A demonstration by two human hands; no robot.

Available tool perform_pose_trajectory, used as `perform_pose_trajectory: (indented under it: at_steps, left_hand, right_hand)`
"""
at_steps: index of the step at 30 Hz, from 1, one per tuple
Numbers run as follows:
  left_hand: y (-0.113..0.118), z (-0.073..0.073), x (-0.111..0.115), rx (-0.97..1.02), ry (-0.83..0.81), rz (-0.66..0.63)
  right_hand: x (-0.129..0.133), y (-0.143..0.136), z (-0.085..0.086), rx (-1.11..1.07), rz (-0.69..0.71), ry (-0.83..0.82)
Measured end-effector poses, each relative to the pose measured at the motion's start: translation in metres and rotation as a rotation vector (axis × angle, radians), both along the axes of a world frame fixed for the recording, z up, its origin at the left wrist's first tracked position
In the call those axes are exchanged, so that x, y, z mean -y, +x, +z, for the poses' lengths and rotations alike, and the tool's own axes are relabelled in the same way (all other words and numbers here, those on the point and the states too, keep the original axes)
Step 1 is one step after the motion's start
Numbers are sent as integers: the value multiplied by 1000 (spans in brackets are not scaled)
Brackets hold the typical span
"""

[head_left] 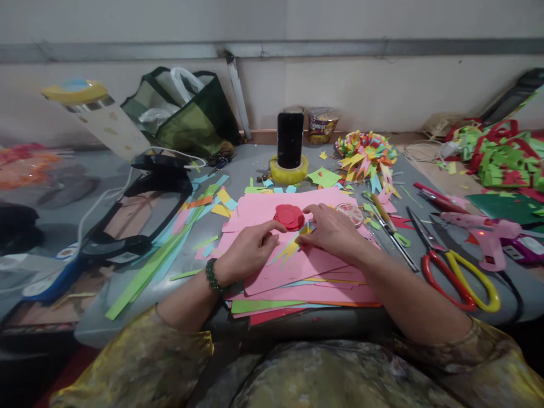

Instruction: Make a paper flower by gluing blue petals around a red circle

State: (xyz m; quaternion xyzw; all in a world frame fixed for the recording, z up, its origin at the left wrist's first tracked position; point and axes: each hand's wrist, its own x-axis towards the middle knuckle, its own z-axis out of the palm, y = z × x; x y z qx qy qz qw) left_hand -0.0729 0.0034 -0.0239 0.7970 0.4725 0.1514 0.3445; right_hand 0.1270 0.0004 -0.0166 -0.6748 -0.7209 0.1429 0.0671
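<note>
A red layered paper disc (289, 217) lies on a stack of pink paper sheets (259, 205). To its left is my left hand (250, 249), palm down, with its index finger stretched to the disc's lower edge and the other fingers partly curled. My right hand (331, 231) is on the disc's other side, thumb and index finger apart, the index finger near the disc's rim. Yellow and blue paper strips (290, 248) lie by the right thumb. Behind the right hand sits a round pink-and-white patterned piece (350, 214). The right hand's underside is hidden.
Scissors (437, 255) with red and yellow handles and a pink glue gun (484, 229) with a lit red light lie at right. A phone (289, 140) stands in a yellow holder (289, 170). Long green strips (157, 260) lie at left. Behind is a colourful paper ornament (368, 156).
</note>
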Motion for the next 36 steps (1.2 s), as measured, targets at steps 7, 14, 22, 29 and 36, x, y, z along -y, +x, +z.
perform_pose_trajectory:
  at_steps: [7, 14, 22, 29, 36]
  left_hand:
    - [5, 0, 7, -336, 159, -227]
    - [7, 1, 10, -440, 225, -263]
    - [5, 2, 13, -476, 277, -289]
    - [7, 4, 14, -480, 280, -275]
    - [10, 6, 16, -542, 268, -253]
  right_hand:
    - [-1, 2, 1, 4, 2, 13]
    - [-1, 4, 8, -83, -109, 29]
    - [-7, 6, 3, -27, -131, -13]
    - [-7, 8, 4, -53, -107, -9]
    - [-6, 9, 4, -26, -86, -36]
